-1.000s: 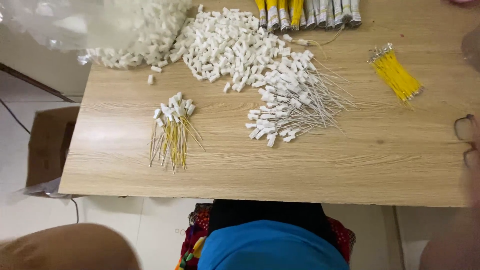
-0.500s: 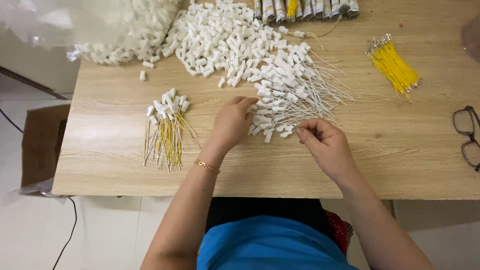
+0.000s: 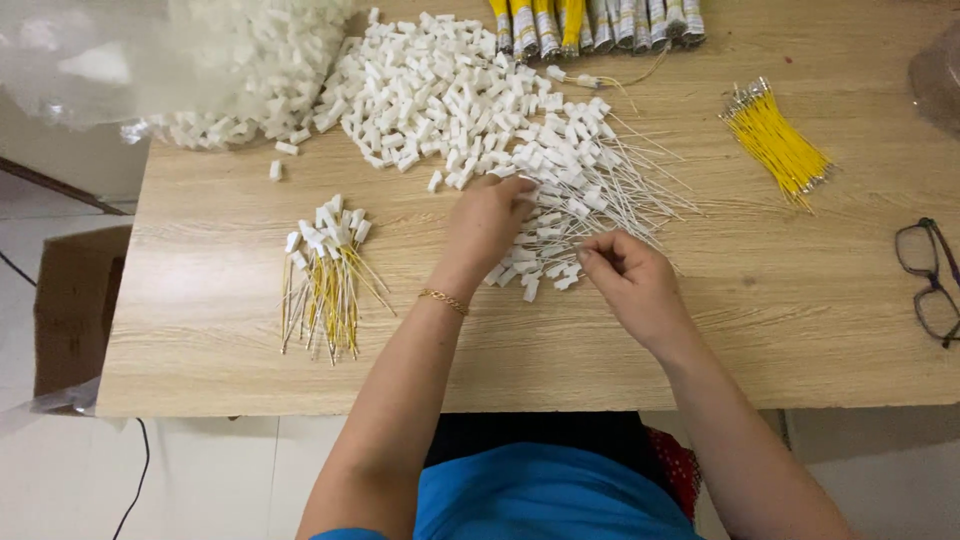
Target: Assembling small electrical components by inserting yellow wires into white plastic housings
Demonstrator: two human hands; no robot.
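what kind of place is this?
Likely a small hand-assembly workbench, perhaps home piecework: a wooden table heaped with white plastic connectors, bundled yellow wires, and a cardboard box on the floor.

counter (image 3: 780, 330): matt pale wood grain | connectors (image 3: 450, 90): white matt plastic | bag (image 3: 110, 55): glossy clear film | bracelet (image 3: 444, 299): shiny gold metal

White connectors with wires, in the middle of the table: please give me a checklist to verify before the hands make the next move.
1. Left hand reaches the white connectors with wires: ok.
2. Right hand near the same pile: ok.
3. Whether either hand already pinches a piece: cannot tell.
4. Finished yellow-wired bundle lies apart from the pile: ok.
5. Loose yellow wires within reach, on the table: ok.
6. Glasses away from the hands: ok.
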